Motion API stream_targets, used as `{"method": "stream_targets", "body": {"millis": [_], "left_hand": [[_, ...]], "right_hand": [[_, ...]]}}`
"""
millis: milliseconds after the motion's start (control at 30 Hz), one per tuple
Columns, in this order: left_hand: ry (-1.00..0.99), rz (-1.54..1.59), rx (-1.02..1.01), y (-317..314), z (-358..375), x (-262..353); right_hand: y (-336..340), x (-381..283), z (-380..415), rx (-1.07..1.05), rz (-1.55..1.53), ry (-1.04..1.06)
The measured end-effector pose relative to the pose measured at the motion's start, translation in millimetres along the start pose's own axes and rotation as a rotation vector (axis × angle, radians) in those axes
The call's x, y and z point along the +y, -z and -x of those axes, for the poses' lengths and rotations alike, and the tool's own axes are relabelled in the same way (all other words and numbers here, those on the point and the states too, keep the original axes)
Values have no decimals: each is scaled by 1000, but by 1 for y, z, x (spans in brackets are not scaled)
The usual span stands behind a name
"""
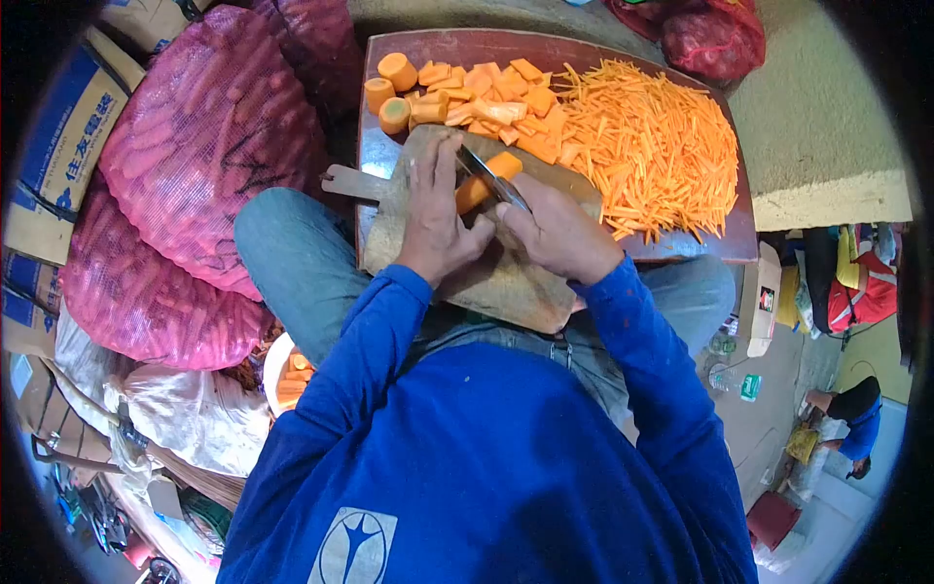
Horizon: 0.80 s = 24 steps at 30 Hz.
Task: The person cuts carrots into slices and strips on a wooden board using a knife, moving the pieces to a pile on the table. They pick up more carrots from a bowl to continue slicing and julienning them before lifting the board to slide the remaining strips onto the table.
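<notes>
My right hand [562, 226] is closed around a knife [481, 171], its blade slanting across a thick carrot piece [474, 194]. On the carrot's left side, my left hand [440, 216] steadies it with the fingers pressed close. Under both hands lies a worn wooden cutting board [413, 234] with a handle at its left. Just beyond the board are flat carrot slices [496, 88] and several upright carrot chunks [397, 70]. A big heap of carrot shreds [652, 141] covers the right side of the low table [467, 44].
Large pink mesh sacks [209, 146] full of carrots stand at the left, with cardboard boxes [58, 146] behind. A white bucket [277, 375] of carrot pieces is beside my left knee. Another red mesh bag [715, 44] sits at the upper right. A person [856, 423] works far right.
</notes>
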<state>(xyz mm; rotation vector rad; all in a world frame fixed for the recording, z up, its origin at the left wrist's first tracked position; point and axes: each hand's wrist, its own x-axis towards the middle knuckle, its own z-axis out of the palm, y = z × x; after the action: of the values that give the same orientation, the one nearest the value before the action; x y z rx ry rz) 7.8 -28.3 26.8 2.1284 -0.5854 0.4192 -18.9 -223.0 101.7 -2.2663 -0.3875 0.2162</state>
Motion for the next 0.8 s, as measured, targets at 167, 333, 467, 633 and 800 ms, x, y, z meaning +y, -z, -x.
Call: {"method": "stream_targets", "body": {"millis": [167,333,467,633,800], "left_hand": [[17,-17,-16,-3,-1,6],[14,1,-34,-3,6,-1],[20,-39,-50,-4,6,7],[-30,-9,-56,-5,2,2],[30,-24,-83,-3,5,1]], "right_hand": [[-5,9,0,51,42,14],[9,-8,-5,-92,117,-80],[-9,8,13,4,40,-43],[-8,1,6,8,99,-96],[-16,30,0,-77,110,-103]]}}
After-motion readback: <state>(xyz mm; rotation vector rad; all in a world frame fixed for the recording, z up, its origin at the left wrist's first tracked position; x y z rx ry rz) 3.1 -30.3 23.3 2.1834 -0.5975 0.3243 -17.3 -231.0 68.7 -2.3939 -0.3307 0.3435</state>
